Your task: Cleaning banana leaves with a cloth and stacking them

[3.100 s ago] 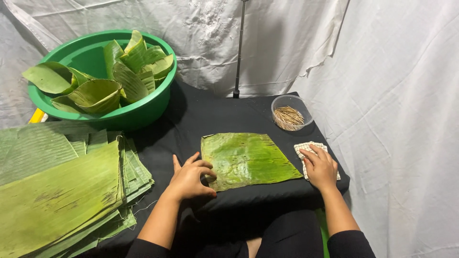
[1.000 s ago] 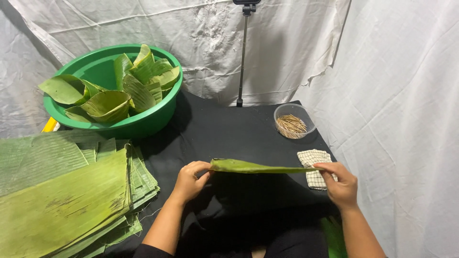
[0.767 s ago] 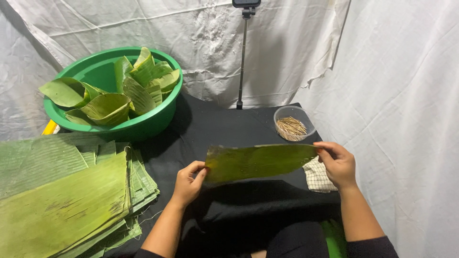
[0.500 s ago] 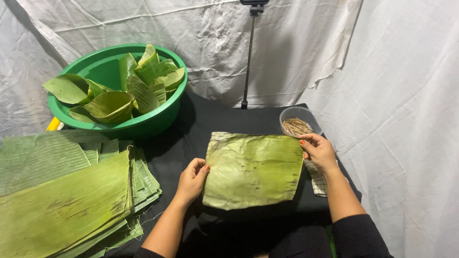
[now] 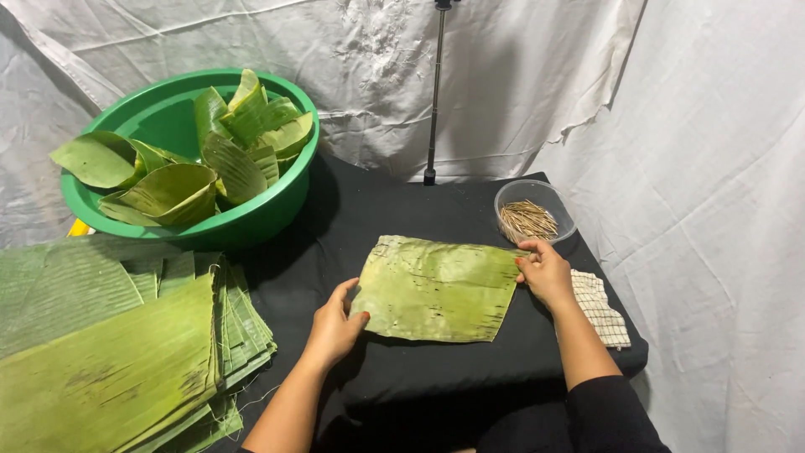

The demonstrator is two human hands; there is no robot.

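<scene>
We are noting the fingers first. The left hand [image 5: 334,324] is pinching the near-left edge of a flat, roughly rectangular, pale green banana leaf sheet [image 5: 438,288], thumb on top, fingers partly under the edge. The right hand [image 5: 547,271] is gripping the sheet's far-right corner between thumb and fingertips. The sheet is lying flat on the black cloth-covered table [image 5: 377,210], pale underside up, between the two hands.

Containers: a small clear round plastic tub [image 5: 535,210] is standing just beyond the right hand, holding a bundle of thin pale sticks [image 5: 527,220]. A large round green plastic basin [image 5: 189,155] is sitting at the far left of the table, holding several folded and cupped green leaf pieces [image 5: 210,155], some rising above its rim.

Beside the right wrist, a checked white cloth [image 5: 600,307] is lying at the table's right edge. To the left, a stack of long flat green banana leaf strips [image 5: 109,352] is lying below the basin.

Pose: both forearms are reaching forward from the bottom of the view, wrists low, the right arm in a black sleeve. A thin dark pole [image 5: 434,92] is standing behind the table against the white sheet backdrop [image 5: 520,75].
</scene>
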